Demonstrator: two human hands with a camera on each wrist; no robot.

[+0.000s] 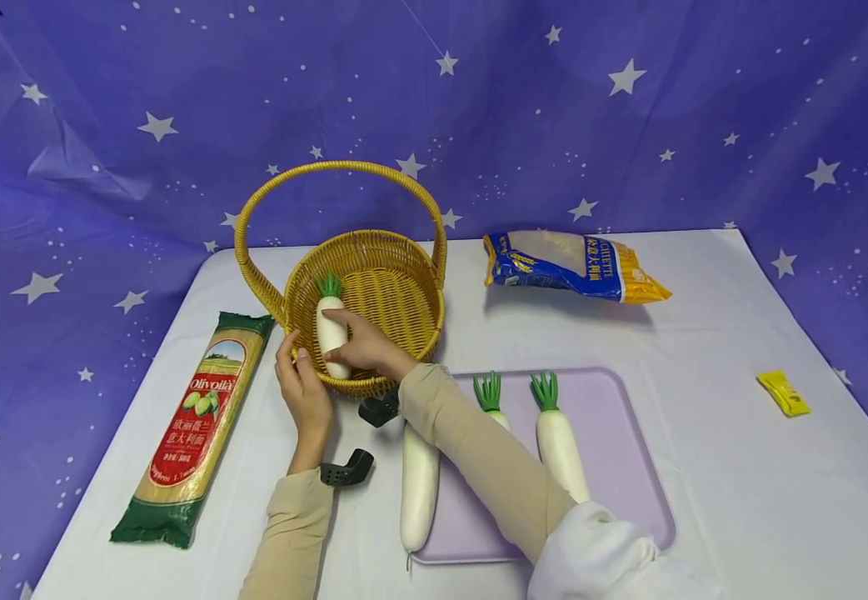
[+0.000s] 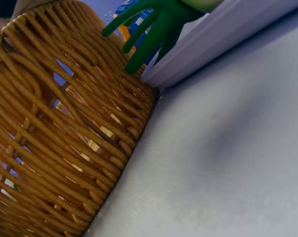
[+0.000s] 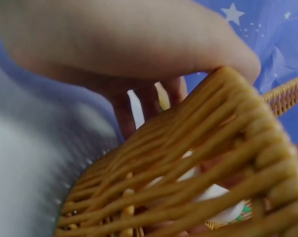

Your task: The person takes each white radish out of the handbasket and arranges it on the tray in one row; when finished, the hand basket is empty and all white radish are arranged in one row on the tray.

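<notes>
A white radish [image 1: 332, 329] with green leaves lies inside the left part of the wicker basket [image 1: 440, 321], leaves toward the back. My right hand [image 1: 362, 343] reaches over the front rim and grips this radish, thumb and fingers on either side. Its wrist passes close above the rim in the right wrist view. Against the basket's front left outer side rests my left hand [image 1: 306, 400], fingers fairly straight and touching near the rim. The left wrist view has the woven wall [image 2: 64, 123] close up. Three more radishes, one being the left radish [image 1: 419, 492], lie at the lilac tray [image 1: 629, 467].
A long spaghetti pack [image 1: 194, 429] lies left of the basket. At the back right is a blue and orange pasta bag [image 1: 569, 267]; a small yellow packet [image 1: 782, 393] lies far right. The basket's tall handle [image 1: 344, 166] arches above it. My right forearm crosses the tray.
</notes>
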